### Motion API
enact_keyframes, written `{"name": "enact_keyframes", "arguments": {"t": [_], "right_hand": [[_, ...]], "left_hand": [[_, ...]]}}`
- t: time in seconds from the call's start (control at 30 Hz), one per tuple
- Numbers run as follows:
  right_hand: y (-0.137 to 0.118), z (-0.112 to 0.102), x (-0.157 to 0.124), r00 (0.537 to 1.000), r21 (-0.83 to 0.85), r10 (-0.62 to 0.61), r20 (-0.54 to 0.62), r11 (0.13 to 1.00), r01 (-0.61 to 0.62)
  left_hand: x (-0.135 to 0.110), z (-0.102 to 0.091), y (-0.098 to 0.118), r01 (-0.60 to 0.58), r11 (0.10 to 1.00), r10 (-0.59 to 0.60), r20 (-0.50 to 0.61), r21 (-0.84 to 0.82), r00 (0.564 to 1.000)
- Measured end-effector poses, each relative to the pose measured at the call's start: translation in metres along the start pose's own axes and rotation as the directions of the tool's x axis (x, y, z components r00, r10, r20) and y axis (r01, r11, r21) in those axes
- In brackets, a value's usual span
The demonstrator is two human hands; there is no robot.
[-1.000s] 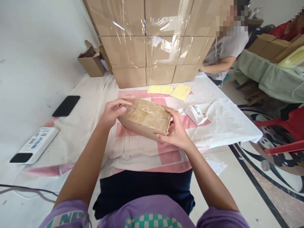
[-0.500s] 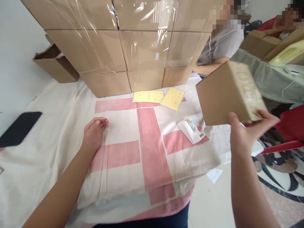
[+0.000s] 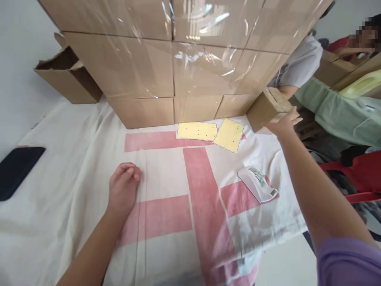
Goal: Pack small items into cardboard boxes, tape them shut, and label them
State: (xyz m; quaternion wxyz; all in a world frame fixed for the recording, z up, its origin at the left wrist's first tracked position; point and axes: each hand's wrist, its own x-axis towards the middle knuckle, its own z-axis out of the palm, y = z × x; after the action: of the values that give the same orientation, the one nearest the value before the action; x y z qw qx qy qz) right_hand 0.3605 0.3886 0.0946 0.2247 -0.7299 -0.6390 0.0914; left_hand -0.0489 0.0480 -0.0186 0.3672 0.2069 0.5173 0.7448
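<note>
My right hand [image 3: 282, 122] grips a small brown cardboard box [image 3: 263, 109] by its near end. The box sits at the right end of the plastic-wrapped stack of cartons [image 3: 143, 67], close beside it. My left hand [image 3: 124, 186] rests on the cloth with its fingers curled; whether anything is in them is hidden. Nearer me than the box lies a white tape dispenser [image 3: 257, 184]. Two yellow sheets [image 3: 229, 135] with small dark dots lie overlapping in front of the stack.
A pink and white cloth [image 3: 160, 171] covers the table. At the left are a black phone-like slab [image 3: 20, 169] and an open carton [image 3: 68, 79]. Behind the box a person's sleeve [image 3: 303, 59] shows. Another person sits beyond, near a green-draped table [image 3: 336, 107] and a red chair [image 3: 366, 171].
My right hand has carried the box forward and down, from in the air at the right to beside the stack. My left hand stays on the cloth. The view has shifted.
</note>
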Motion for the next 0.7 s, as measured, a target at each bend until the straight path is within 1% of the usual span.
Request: {"name": "enact_keyframes", "arguments": {"t": [0.03, 0.07, 0.1, 0.13, 0.17, 0.2, 0.23, 0.27, 0.3, 0.33, 0.37, 0.4, 0.43, 0.47, 0.5, 0.53, 0.57, 0.6, 0.63, 0.67, 0.7], "right_hand": [[-0.017, 0.001, -0.019, 0.999, 0.057, 0.040, -0.019, 0.998, -0.038], [-0.038, 0.006, -0.042, 0.999, 0.080, -0.017, -0.031, 0.997, 0.020], [-0.063, 0.014, -0.068, 0.985, 0.096, -0.172, -0.001, 0.981, 0.171], [-0.090, 0.024, -0.096, 0.938, 0.128, -0.343, 0.039, 0.933, 0.336], [-0.118, 0.037, -0.126, 0.872, 0.201, -0.483, 0.086, 0.865, 0.459], [-0.148, 0.052, -0.155, 0.809, 0.300, -0.577, 0.111, 0.795, 0.526], [-0.178, 0.067, -0.184, 0.734, 0.409, -0.660, 0.159, 0.721, 0.560], [-0.207, 0.083, -0.211, 0.649, 0.516, -0.731, 0.211, 0.647, 0.561], [-0.237, 0.100, -0.235, 0.548, 0.616, -0.794, 0.261, 0.575, 0.539], [-0.267, 0.118, -0.256, 0.462, 0.707, -0.833, 0.305, 0.523, 0.476], [-0.297, 0.137, -0.273, 0.399, 0.786, -0.850, 0.343, 0.492, 0.374], [-0.328, 0.158, -0.286, 0.348, 0.845, -0.861, 0.371, 0.469, 0.258], [-0.359, 0.180, -0.294, 0.328, 0.885, -0.864, 0.382, 0.444, 0.140], [-0.391, 0.203, -0.298, 0.354, 0.905, -0.851, 0.388, 0.424, 0.029], [-0.423, 0.226, -0.298, 0.407, 0.911, -0.822, 0.398, 0.408, -0.067], [-0.453, 0.250, -0.294, 0.500, 0.913, -0.769, 0.398, 0.383, -0.138], [-0.482, 0.272, -0.287, 0.585, 0.916, -0.711, 0.391, 0.363, -0.171], [-0.509, 0.292, -0.278, 0.650, 0.928, -0.671, 0.358, 0.336, -0.165], [-0.531, 0.310, -0.267, 0.706, 0.931, -0.624, 0.336, 0.332, -0.149], [-0.550, 0.326, -0.254, 0.745, 0.932, -0.586, 0.318, 0.337, -0.133], [-0.566, 0.340, -0.242, 0.771, 0.931, -0.561, 0.303, 0.347, -0.114]], "left_hand": [[-0.005, 0.005, -0.001, 0.012, 1.000, -0.012, -0.033, -0.018, 0.999], [-0.011, 0.009, 0.000, 0.010, 1.000, -0.012, -0.060, -0.021, 0.998], [-0.017, 0.013, 0.003, -0.012, 1.000, 0.012, -0.079, -0.009, 0.997], [-0.023, 0.015, 0.009, -0.067, 0.998, 0.069, -0.111, 0.017, 0.991], [-0.029, 0.015, 0.019, -0.138, 0.989, 0.144, -0.146, 0.052, 0.979], [-0.033, 0.012, 0.032, -0.230, 0.970, 0.241, -0.189, 0.081, 0.952], [-0.035, 0.007, 0.049, -0.335, 0.937, 0.350, -0.236, 0.102, 0.907], [-0.034, -0.002, 0.067, -0.437, 0.891, 0.453, -0.282, 0.121, 0.846], [-0.031, -0.014, 0.086, -0.525, 0.839, 0.541, -0.321, 0.142, 0.777], [-0.024, -0.027, 0.105, -0.591, 0.788, 0.611, -0.344, 0.174, 0.713], [-0.013, -0.041, 0.123, -0.629, 0.746, 0.661, -0.350, 0.217, 0.664], [0.004, -0.055, 0.137, -0.639, 0.719, 0.694, -0.330, 0.274, 0.640], [0.026, -0.068, 0.148, -0.628, 0.700, 0.713, -0.292, 0.340, 0.638], [0.054, -0.078, 0.154, -0.604, 0.685, 0.722, -0.266, 0.407, 0.639], [0.086, -0.087, 0.156, -0.545, 0.691, 0.696, -0.232, 0.475, 0.680], [0.121, -0.093, 0.153, -0.477, 0.695, 0.676, -0.262, 0.538, 0.689], [0.159, -0.097, 0.147, -0.397, 0.709, 0.644, -0.304, 0.583, 0.702], [0.197, -0.098, 0.139, -0.332, 0.716, 0.624, -0.350, 0.614, 0.699], [0.234, -0.099, 0.129, -0.277, 0.718, 0.607, -0.379, 0.639, 0.699], [0.269, -0.097, 0.118, -0.229, 0.735, 0.585, -0.426, 0.638, 0.690], [0.300, -0.095, 0.108, -0.206, 0.744, 0.562, -0.430, 0.635, 0.706]]}}
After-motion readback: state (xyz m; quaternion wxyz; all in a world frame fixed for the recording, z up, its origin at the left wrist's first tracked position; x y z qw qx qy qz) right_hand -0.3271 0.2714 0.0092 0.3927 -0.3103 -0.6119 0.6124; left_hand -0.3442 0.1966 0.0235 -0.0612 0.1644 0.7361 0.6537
